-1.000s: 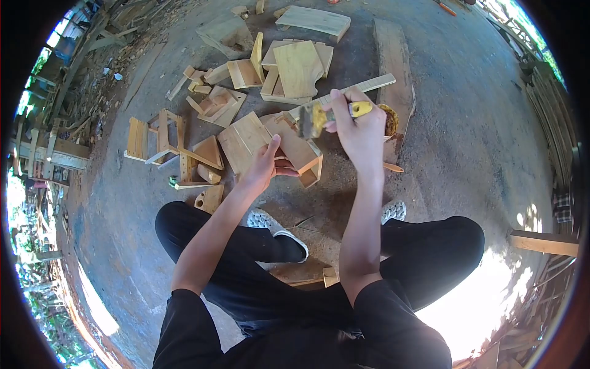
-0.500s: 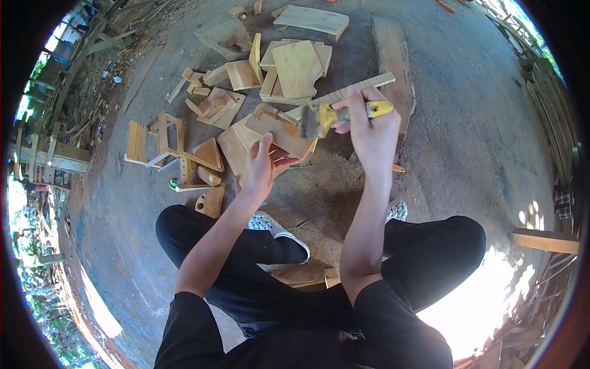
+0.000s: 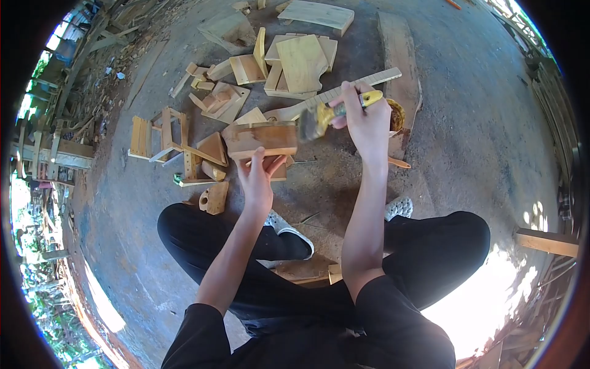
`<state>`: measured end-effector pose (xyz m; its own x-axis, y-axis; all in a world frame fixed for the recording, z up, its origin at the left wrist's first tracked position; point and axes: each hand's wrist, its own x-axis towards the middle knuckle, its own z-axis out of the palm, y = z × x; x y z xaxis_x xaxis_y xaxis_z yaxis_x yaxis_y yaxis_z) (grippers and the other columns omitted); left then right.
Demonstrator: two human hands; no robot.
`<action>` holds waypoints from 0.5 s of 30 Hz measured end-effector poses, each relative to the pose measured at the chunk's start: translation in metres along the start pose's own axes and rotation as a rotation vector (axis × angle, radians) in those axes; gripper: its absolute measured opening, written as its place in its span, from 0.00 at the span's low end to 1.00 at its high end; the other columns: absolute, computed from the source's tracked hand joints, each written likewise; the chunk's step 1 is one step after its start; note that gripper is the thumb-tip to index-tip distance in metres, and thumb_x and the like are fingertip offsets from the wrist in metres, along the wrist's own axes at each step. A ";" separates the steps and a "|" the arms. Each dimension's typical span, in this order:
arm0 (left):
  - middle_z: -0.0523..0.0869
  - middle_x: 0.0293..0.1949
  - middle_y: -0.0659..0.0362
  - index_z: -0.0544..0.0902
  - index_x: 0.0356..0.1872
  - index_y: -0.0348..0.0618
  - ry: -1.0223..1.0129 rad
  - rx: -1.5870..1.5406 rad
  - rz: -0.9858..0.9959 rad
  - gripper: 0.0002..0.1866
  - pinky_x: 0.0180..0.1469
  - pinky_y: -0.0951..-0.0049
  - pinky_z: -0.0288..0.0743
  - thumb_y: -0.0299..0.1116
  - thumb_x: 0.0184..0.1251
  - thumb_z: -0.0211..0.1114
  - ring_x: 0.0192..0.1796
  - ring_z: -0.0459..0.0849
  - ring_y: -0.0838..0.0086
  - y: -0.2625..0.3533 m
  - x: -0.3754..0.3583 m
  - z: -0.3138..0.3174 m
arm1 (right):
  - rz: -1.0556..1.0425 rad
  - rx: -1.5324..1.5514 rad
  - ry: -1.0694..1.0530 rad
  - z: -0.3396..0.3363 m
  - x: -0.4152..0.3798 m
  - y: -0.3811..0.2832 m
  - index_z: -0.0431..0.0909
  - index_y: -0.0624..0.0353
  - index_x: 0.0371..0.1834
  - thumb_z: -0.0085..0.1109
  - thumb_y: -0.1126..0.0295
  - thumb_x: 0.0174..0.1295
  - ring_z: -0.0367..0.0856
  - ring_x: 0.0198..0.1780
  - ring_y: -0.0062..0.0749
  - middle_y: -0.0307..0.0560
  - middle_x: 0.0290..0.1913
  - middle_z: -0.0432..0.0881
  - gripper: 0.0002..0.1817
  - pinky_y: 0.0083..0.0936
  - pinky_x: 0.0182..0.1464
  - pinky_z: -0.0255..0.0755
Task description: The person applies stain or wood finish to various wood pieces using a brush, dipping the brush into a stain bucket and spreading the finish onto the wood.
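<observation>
In the head view, the left hand (image 3: 258,178) grips the lower edge of a wooden box (image 3: 263,138), held just off centre toward ten o'clock. At the box's two o'clock, the right hand (image 3: 367,120) pinches a paintbrush (image 3: 319,119), bristles just beside the box; contact cannot be told. A partly hidden pot (image 3: 397,115) stands at that hand's three o'clock.

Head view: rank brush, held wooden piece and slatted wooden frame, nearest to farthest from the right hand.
1. Brush, gripped by the right hand.
2. Held wooden piece, left, in the left hand.
3. Slatted wooden frame, far left, on the floor.
</observation>
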<state>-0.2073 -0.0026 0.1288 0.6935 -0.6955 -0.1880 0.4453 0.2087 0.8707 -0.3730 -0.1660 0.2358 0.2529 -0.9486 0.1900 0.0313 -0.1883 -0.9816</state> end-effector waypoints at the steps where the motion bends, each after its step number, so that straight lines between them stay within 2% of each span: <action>1: 0.83 0.54 0.44 0.67 0.64 0.33 0.024 -0.066 0.015 0.21 0.62 0.51 0.90 0.30 0.79 0.63 0.55 0.91 0.51 0.003 0.000 -0.003 | -0.013 0.084 0.035 0.005 0.001 0.000 0.80 0.68 0.32 0.59 0.68 0.79 0.89 0.24 0.24 0.49 0.30 0.92 0.16 0.19 0.25 0.79; 3: 0.83 0.55 0.43 0.68 0.64 0.31 0.078 -0.103 0.030 0.22 0.64 0.51 0.89 0.31 0.78 0.63 0.58 0.89 0.51 0.004 0.000 -0.009 | -0.018 0.170 0.030 0.024 0.001 -0.001 0.80 0.68 0.33 0.59 0.68 0.79 0.89 0.25 0.23 0.50 0.32 0.92 0.16 0.19 0.26 0.80; 5: 0.82 0.57 0.41 0.69 0.63 0.28 0.132 -0.160 0.047 0.22 0.67 0.50 0.87 0.32 0.78 0.62 0.59 0.89 0.50 0.006 -0.004 -0.017 | 0.006 0.392 -0.027 0.048 0.000 0.004 0.82 0.69 0.35 0.60 0.66 0.80 0.90 0.27 0.23 0.51 0.34 0.92 0.16 0.18 0.27 0.81; 7: 0.82 0.58 0.41 0.69 0.62 0.27 0.150 -0.186 0.035 0.22 0.68 0.50 0.86 0.33 0.78 0.62 0.59 0.89 0.50 0.007 -0.007 -0.025 | 0.032 0.397 -0.094 0.069 -0.003 0.010 0.82 0.68 0.36 0.61 0.64 0.79 0.90 0.26 0.24 0.50 0.33 0.92 0.17 0.20 0.27 0.81; 9: 0.82 0.59 0.40 0.70 0.61 0.27 0.172 -0.214 0.027 0.22 0.68 0.50 0.86 0.34 0.78 0.61 0.59 0.89 0.50 0.009 -0.009 -0.034 | 0.058 0.178 -0.149 0.082 -0.006 0.011 0.82 0.67 0.35 0.62 0.64 0.79 0.89 0.24 0.25 0.50 0.31 0.92 0.17 0.22 0.27 0.81; 10: 0.82 0.59 0.40 0.70 0.61 0.27 0.168 -0.214 0.003 0.22 0.68 0.50 0.85 0.34 0.78 0.61 0.60 0.88 0.50 0.010 -0.010 -0.038 | 0.055 0.180 -0.160 0.085 -0.007 0.010 0.82 0.67 0.35 0.62 0.64 0.79 0.89 0.24 0.25 0.50 0.31 0.92 0.17 0.22 0.27 0.81; 12: 0.82 0.59 0.41 0.68 0.63 0.29 0.130 -0.199 -0.033 0.22 0.68 0.50 0.86 0.33 0.77 0.62 0.59 0.89 0.50 0.014 -0.011 -0.044 | 0.012 0.082 -0.080 0.085 -0.005 0.010 0.82 0.67 0.33 0.62 0.65 0.78 0.89 0.23 0.28 0.50 0.30 0.91 0.16 0.23 0.26 0.80; 13: 0.82 0.59 0.41 0.68 0.63 0.29 0.139 -0.205 -0.028 0.22 0.68 0.50 0.86 0.33 0.77 0.62 0.59 0.89 0.50 0.014 -0.013 -0.044 | -0.075 0.006 -0.033 0.085 -0.003 0.011 0.81 0.67 0.33 0.61 0.66 0.78 0.89 0.22 0.28 0.50 0.29 0.91 0.16 0.25 0.25 0.79; 15: 0.81 0.60 0.43 0.65 0.67 0.34 0.093 -0.112 -0.029 0.25 0.67 0.49 0.86 0.30 0.76 0.63 0.57 0.90 0.51 0.012 -0.019 -0.040 | -0.226 -0.256 0.059 0.084 -0.002 0.013 0.81 0.66 0.32 0.61 0.68 0.77 0.89 0.22 0.38 0.53 0.25 0.88 0.15 0.31 0.25 0.78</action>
<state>-0.1926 0.0409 0.1243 0.7264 -0.6368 -0.2584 0.5228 0.2681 0.8092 -0.2917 -0.1456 0.2210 0.2110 -0.8871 0.4106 -0.1657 -0.4464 -0.8794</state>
